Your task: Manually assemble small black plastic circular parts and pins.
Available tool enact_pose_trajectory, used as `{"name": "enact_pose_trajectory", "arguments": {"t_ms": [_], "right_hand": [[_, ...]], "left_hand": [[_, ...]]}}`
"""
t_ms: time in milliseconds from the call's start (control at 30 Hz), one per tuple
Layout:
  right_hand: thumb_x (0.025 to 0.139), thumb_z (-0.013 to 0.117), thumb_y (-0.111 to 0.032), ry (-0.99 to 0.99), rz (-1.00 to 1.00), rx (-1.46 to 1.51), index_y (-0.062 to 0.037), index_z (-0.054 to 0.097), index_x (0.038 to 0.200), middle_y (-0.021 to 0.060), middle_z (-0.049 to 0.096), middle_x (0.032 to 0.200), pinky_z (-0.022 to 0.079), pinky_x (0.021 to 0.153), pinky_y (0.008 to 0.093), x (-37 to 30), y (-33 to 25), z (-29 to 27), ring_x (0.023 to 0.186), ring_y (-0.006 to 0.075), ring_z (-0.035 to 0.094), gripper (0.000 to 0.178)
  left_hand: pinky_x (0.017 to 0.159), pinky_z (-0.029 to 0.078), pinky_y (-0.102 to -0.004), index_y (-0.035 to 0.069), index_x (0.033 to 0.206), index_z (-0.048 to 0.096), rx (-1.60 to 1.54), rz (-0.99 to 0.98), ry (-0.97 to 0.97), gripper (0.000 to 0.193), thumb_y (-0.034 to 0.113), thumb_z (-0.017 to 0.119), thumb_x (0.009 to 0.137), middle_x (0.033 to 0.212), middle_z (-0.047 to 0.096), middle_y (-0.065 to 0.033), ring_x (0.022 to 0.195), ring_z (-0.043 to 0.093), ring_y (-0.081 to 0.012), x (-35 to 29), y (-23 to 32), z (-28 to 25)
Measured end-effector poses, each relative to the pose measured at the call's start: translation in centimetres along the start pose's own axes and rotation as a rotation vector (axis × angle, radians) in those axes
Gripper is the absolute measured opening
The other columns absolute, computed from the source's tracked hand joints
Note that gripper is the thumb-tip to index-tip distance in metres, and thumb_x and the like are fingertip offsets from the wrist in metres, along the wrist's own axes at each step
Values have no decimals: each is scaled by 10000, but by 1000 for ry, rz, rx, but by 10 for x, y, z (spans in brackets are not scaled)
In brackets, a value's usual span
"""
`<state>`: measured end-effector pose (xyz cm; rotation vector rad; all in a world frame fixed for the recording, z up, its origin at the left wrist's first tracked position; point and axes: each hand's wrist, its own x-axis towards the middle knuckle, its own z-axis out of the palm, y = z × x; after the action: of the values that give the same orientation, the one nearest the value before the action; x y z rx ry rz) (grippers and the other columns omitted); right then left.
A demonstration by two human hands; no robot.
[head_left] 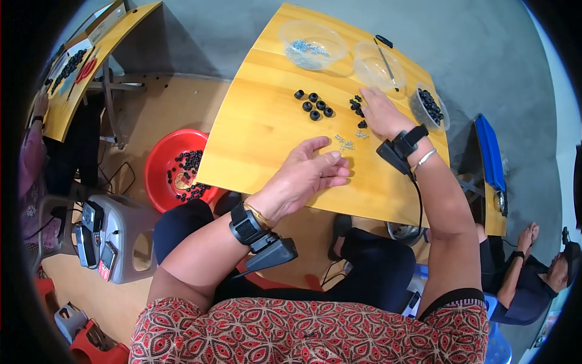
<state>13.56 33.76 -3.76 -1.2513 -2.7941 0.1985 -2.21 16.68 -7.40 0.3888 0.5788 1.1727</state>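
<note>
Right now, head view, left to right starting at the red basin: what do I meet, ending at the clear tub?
Red basin → larger black pieces → loose silver pieces → right hand → clear tub of black pieces.

Grey stool (128,223) — dark devices (91,216) on it, red stool (85,350) at lower left, seated person (526,296) at right

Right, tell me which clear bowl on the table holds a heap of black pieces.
The rightmost bowl, by the right edge of the table. The leftmost bowl holds silvery pieces; the middle bowl shows no heap.
</note>
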Motion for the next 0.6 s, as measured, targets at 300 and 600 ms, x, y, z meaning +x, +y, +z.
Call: {"name": "enact_pose_trajectory", "arguments": {"t_ms": [300, 600], "right_hand": [[795, 461, -67, -162, -127, -41, 30, 426, 1139, 213, 441, 1131, 342, 927, 367, 15, -30, -4, 1096, 348, 404, 359], [795, 461, -22, -224, -497, 159, -1, 404, 1168, 173, 440, 1137, 349, 919, 364, 39, -69, 8, 1073, 327, 422, 379]], "left_hand": [[766, 501, -319, -28, 1273, 202, -3, 3, -2, 535, 99, 514, 858, 992, 510, -197, 865, 569, -236, -2, 1, -3], [770, 495, -320, -27, 1219, 285, -8, -15, -46, 437, 108, 505, 866, 970, 521, -181, 862, 570, -231, 3, -1, -7]]}}
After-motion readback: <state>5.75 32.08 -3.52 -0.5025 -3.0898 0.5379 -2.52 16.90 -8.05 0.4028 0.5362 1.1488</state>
